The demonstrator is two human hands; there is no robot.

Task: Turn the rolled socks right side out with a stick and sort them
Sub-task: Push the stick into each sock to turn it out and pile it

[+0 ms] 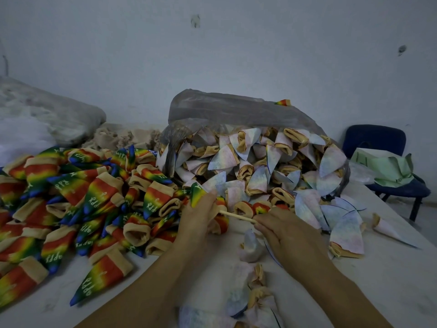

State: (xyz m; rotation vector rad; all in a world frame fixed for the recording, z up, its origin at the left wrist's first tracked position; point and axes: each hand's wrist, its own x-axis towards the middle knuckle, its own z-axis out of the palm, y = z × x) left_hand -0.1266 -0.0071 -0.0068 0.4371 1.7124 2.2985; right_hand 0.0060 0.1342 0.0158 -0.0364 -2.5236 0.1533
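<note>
My left hand (197, 217) grips a rainbow-coloured sock (198, 194) whose green tip sticks up above my fingers. A thin wooden stick (236, 216) runs from that sock to my right hand (281, 229), which pinches its near end. A big heap of right-side-out rainbow socks (78, 197) covers the table on the left. Pale inside-out socks (255, 169) spill from a clear plastic bag (227, 110) in the middle. Several more pale socks (255, 297) lie close to me between my forearms.
The white table (390, 280) runs to the right, with one pale sock (387, 229) lying alone on it. A blue chair (376, 140) with green paper on its seat stands at the right. A grey sack (47, 117) and beige fabric lie at the back left.
</note>
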